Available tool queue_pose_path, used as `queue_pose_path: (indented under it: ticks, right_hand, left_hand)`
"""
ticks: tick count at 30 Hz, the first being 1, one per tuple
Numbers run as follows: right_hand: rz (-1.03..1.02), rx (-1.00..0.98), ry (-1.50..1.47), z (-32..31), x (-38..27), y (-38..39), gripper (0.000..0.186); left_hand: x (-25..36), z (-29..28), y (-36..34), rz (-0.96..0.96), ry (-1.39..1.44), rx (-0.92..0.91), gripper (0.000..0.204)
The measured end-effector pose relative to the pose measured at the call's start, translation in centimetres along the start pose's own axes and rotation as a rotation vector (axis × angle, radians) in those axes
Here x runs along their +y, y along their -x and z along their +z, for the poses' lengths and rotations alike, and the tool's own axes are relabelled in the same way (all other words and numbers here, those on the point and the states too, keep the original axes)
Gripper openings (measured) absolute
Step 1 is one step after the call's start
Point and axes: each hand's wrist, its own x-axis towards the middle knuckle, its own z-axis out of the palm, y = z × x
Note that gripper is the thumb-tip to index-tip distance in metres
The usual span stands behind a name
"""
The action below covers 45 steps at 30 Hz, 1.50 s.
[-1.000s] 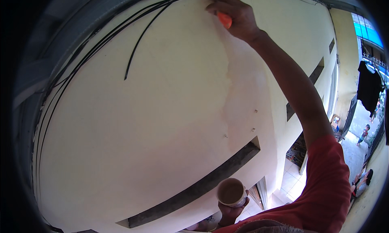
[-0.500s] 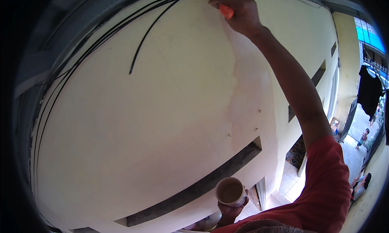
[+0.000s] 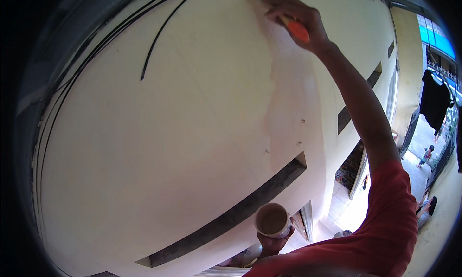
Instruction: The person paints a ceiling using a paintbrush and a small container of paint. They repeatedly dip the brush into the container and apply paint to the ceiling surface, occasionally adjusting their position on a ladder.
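High up, my right hand (image 3: pixel 301 24) is closed round a paintbrush with an orange handle (image 3: pixel 298 31). The brush's blurred head lies against the cream wall (image 3: pixel 202 99) at the top edge of the view. Below the hand, a damp-looking, pinkish strip (image 3: pixel 293 89) runs down the wall. Low in the middle, my left hand (image 3: pixel 273 242) grips a pale cup (image 3: pixel 272 220) from below. Its open top faces me, and a beige-grey liquid shows inside.
Black cables (image 3: pixel 115 41) run along the wall's upper left, one with a loose end. A long dark slot (image 3: pixel 231 212) is recessed in the wall above the cup. At right are a hanging black shirt (image 3: pixel 434 101), a child (image 3: pixel 425 155) and a seated person (image 3: pixel 426 212).
My right hand has moved slightly down and to the right with the paintbrush, and more of its handle shows. The whole view has shifted a little; the left hand still holds the cup.
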Motion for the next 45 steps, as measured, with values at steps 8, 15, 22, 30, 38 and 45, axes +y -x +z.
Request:
queue_pose_path:
  ticks: [8,15,22,30,38,45]
  right_hand:
    - [0.136,-0.326,-0.271,-4.9,-9.6,8.4,0.015]
    - [0.58,-0.136,-0.457,-5.9,-5.8,0.3,0.023]
    - [0.427,0.301,-0.597,-4.3,1.5,-2.9,0.01]
    - [0.484,0.706,-0.813,3.5,-1.9,-5.6,0.019]
    - [0.708,0.636,-0.696,2.9,-5.0,3.4,0.031]
    - [0.459,0.508,-0.301,-1.7,-4.2,2.4,0.018]
  left_hand:
    - [-0.4,0.1,0.0,-0.02,0.014,0.004,0.082]
    - [-0.2,0.7,0.0,-0.021,0.003,-0.003,0.082]
    - [0.2,-0.3,0.1,0.033,-0.019,-0.029,0.089]
    - [0.1,0.4,0.5,0.013,0.066,-0.047,0.084]
    - [0.1,0.2,0.8,0.038,-0.007,0.011,0.082]
    - [0.4,-0.6,0.6,0.034,0.06,-0.044,0.088]
